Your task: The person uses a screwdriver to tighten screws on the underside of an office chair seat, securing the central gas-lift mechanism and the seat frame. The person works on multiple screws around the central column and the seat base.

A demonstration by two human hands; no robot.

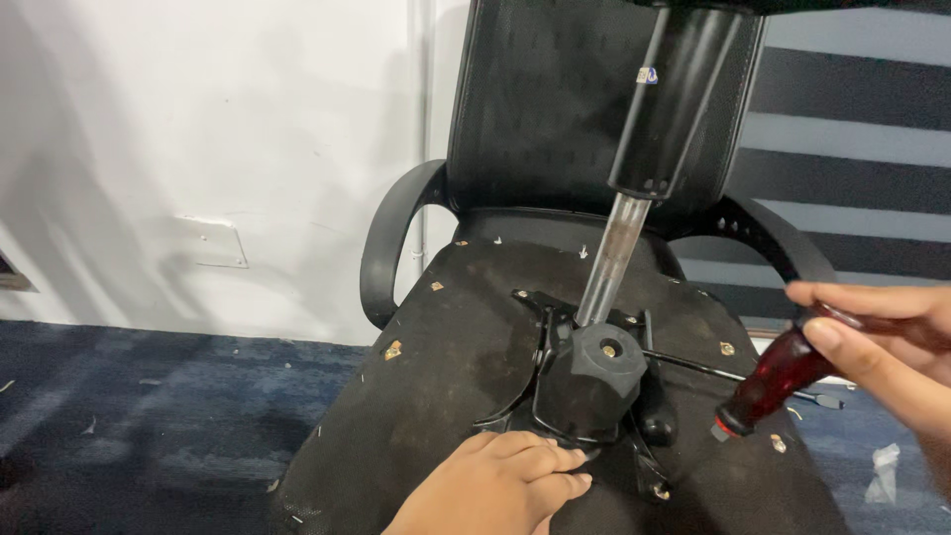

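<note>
An office chair [446, 337] lies tipped over on a dark blue carpet [149, 416], the underside of its seat facing up and its mesh back [535, 109] leaning near the white wall [198, 129]. The left hand [495, 485] rests flat, fingers loose and holding nothing, on the seat bottom just beside the black tilt mechanism [592, 381], from which the gas cylinder [644, 149] rises at a slant. The right hand [882, 342] is closed around the dark red handle of a screwdriver [778, 381], held just above the seat's right edge, close to the mechanism.
</note>
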